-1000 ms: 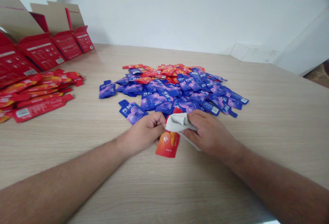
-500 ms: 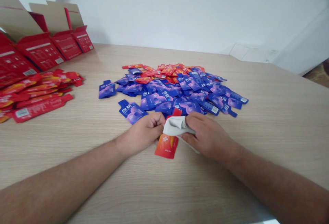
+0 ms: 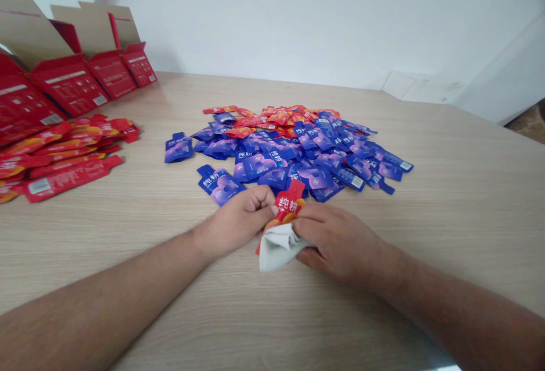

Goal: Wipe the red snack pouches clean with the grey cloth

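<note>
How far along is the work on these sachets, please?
Looks done: the pile of red sachets beside the open red boxes. In hand: the left hand pinches a red sachet while the right hand presses a white cloth on it. Left: the big blue-and-red heap.

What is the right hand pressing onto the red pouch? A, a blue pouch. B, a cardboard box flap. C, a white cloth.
C: the right hand holds a white cloth over the lower part of the red pouch, whose edge the left hand grips.
</note>
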Action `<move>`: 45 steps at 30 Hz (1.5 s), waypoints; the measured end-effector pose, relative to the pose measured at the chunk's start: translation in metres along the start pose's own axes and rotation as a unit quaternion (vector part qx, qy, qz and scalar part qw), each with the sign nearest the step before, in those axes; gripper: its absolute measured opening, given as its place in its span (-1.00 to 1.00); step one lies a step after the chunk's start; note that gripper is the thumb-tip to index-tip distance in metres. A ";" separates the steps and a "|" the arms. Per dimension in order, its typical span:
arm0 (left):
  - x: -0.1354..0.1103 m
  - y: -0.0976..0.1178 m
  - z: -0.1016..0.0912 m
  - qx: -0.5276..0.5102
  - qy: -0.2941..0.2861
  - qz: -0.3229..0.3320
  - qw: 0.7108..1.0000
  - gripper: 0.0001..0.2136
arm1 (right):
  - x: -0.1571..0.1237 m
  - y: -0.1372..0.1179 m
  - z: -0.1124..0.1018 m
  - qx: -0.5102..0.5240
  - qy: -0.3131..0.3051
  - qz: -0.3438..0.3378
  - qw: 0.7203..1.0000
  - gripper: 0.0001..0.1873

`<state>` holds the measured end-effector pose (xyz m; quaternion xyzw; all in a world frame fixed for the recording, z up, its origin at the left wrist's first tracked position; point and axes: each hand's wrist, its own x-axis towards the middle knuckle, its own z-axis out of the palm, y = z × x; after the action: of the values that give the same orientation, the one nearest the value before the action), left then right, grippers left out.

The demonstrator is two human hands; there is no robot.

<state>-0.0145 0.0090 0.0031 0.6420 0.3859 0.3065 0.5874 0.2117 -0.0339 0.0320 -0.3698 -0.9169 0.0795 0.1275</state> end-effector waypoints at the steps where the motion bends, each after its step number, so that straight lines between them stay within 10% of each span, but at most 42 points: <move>1: 0.000 0.000 0.000 0.001 0.000 0.001 1.000 -0.81 | 0.000 0.000 0.000 0.000 -0.004 -0.005 1.000 -0.94; 7: 0.000 0.000 -0.001 0.015 0.000 -0.010 1.000 -0.81 | 0.001 0.011 0.000 -0.026 0.076 0.110 0.991 -0.87; 13: -0.001 0.000 0.001 -0.001 0.003 0.000 1.000 -0.81 | 0.000 0.000 0.002 -0.001 -0.004 -0.011 1.000 -0.93; 19: 0.000 0.000 -0.001 0.010 -0.007 -0.012 1.000 -0.80 | 0.002 0.015 0.001 -0.040 0.083 0.123 0.988 -0.86; 25: 0.000 0.000 0.000 0.015 0.007 0.006 1.000 -0.82 | -0.001 0.004 0.002 0.002 -0.001 0.001 1.000 -0.93; 31: 0.000 -0.001 -0.001 0.020 -0.010 -0.005 1.000 -0.79 | 0.001 0.016 0.000 -0.034 0.086 0.116 0.989 -0.86; 37: -0.001 0.003 0.000 0.028 0.001 0.011 1.000 -0.83 | -0.001 0.004 0.002 0.007 0.015 -0.004 1.000 -0.93; 45: 0.000 0.001 -0.002 0.037 -0.008 0.003 0.999 -0.80 | 0.001 0.016 0.002 -0.018 0.084 0.092 0.992 -0.90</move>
<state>-0.0159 0.0097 0.0046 0.6670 0.3905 0.2878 0.5655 0.2211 -0.0221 0.0266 -0.4605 -0.8661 0.0427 0.1898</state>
